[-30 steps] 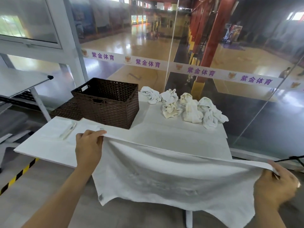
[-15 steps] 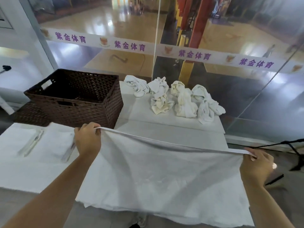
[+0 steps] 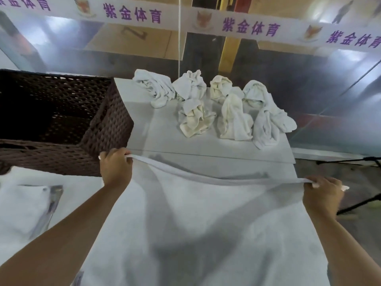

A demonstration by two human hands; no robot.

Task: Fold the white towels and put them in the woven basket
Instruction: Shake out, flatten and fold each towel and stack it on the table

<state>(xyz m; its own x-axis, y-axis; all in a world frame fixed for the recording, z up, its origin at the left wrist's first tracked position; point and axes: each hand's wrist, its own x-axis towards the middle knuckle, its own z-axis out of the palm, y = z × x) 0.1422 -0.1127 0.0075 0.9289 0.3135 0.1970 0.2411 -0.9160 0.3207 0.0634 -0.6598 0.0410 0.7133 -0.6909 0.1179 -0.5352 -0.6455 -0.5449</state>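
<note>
**White towel held spread over the counter by two corners**

Both hands are raised over the near part of the white counter (image 3: 206,145), each pinching one far corner of a large white towel (image 3: 206,223). The left hand (image 3: 116,167) has its fingers curled round the towel's left corner, just in front of the near right corner of the woven basket (image 3: 107,124). The right hand (image 3: 323,194) grips the opposite corner near the counter's right edge, with a small tip of cloth sticking out past its knuckles. The towel's top hem runs between the two hands as a slightly sagging band, and the rest of the cloth spreads toward the viewer, covering the near counter and running out of the bottom of the view. Both forearms are bare.

The woven basket is dark brown and stands on the left of the counter; what shows of its inside is dark and no towels can be made out in it. At the far end of the counter lies a cluster of crumpled towels (image 3: 214,106), white and cream, bunched close together and well apart from the hands. To the left, below the basket, a grey, blurred object (image 3: 49,207) lies on white cloth; what it is cannot be told. Behind the counter is a glass wall with a white banner (image 3: 206,19) bearing purple characters.
</note>
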